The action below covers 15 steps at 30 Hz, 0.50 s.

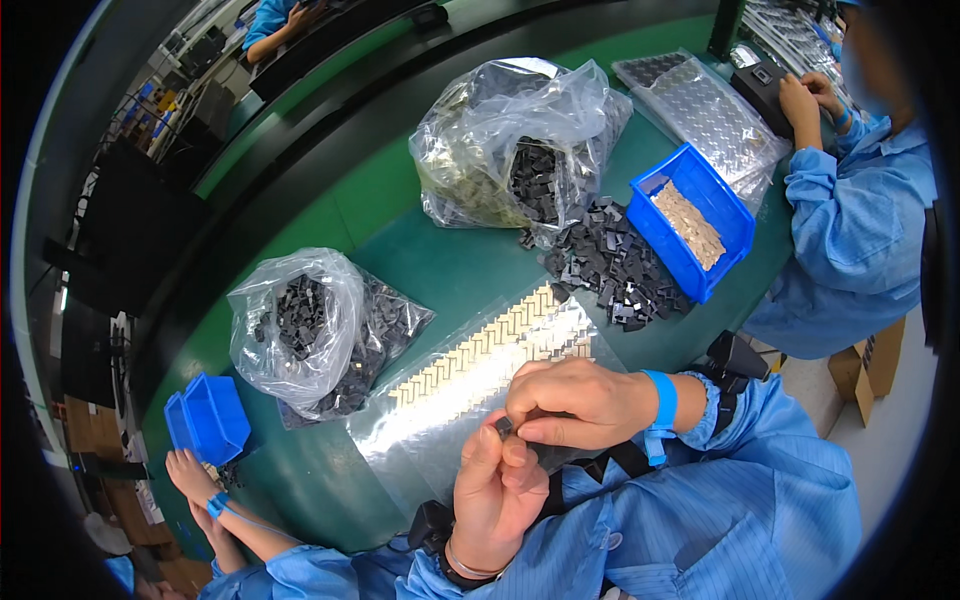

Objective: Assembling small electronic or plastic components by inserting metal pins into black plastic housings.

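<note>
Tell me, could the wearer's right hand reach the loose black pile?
Probably yes: nothing upright stands between the wearer's right hand and the pile of black parts, though that hand is busy with a small black piece.

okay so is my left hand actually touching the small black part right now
Touching. The head view shows the left hand holding the small black part at the tip of its thumb, with no gap showing between them.

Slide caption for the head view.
Left hand and right hand meet at a small black part, bagged black pieces beyond.

Both hands (498,497) pinch a small black piece (503,427)
</note>
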Each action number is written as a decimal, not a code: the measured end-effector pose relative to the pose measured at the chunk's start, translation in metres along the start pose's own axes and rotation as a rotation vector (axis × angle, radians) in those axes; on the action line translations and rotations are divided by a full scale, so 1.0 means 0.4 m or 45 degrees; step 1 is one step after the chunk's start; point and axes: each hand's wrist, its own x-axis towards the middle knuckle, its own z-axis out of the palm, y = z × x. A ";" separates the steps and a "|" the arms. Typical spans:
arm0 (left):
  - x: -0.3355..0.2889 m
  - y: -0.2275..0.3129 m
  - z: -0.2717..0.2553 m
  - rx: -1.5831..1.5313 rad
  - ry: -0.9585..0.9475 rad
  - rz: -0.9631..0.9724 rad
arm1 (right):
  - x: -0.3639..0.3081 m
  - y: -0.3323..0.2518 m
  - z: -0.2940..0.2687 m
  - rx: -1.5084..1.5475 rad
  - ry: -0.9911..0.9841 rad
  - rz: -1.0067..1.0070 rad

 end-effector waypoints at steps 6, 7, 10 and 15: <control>0.003 -0.005 0.012 -0.032 0.009 0.017 | -0.005 -0.009 0.001 0.048 0.027 0.200; 0.006 -0.004 0.014 -0.029 0.035 0.015 | -0.002 -0.014 -0.001 0.056 0.030 0.243; 0.009 -0.004 0.011 -0.012 0.087 0.015 | -0.001 -0.022 -0.001 0.071 0.058 0.300; 0.015 -0.010 0.006 0.187 0.089 0.050 | 0.002 -0.034 0.005 0.174 0.083 0.436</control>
